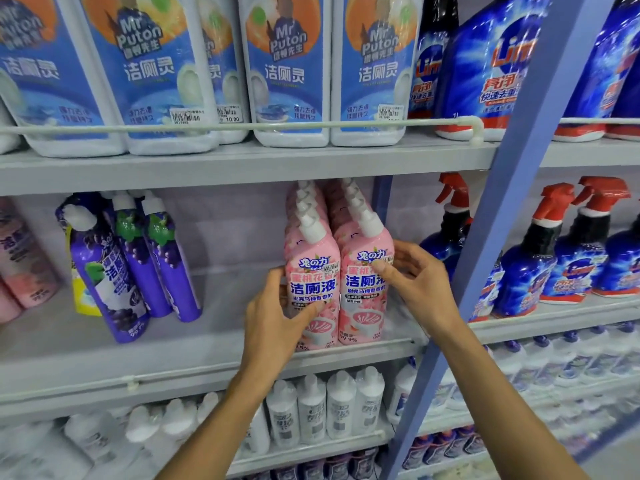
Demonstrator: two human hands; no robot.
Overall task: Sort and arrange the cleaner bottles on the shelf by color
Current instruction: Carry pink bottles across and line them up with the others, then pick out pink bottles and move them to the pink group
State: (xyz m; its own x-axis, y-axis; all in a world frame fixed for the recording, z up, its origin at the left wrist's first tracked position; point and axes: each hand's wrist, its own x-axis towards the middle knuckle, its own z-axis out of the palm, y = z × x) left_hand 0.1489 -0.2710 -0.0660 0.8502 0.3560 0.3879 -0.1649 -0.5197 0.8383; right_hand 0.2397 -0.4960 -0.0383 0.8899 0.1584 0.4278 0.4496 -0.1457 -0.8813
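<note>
Two rows of pink cleaner bottles stand on the middle shelf (pixel 207 344). My left hand (pixel 277 317) grips the left front pink bottle (pixel 311 271) from its left side, thumb across the label. My right hand (pixel 419 275) touches the right front pink bottle (pixel 365 289) with thumb on its label and fingers spread at its right side. Further left, three purple bottles (pixel 138 258) lean together, with a yellow bottle (pixel 83 299) mostly hidden behind them. Pink bottles (pixel 24 268) also sit at the far left edge.
A bare gap of shelf lies between the purple and pink bottles. White-and-blue jugs (pixel 287 74) fill the upper shelf behind a guard rail (pixel 242 128). A blue upright post (pixel 491 220) stands right of my hands; blue spray bottles (pixel 568 258) sit beyond it. White bottles (pixel 325 407) fill the lower shelf.
</note>
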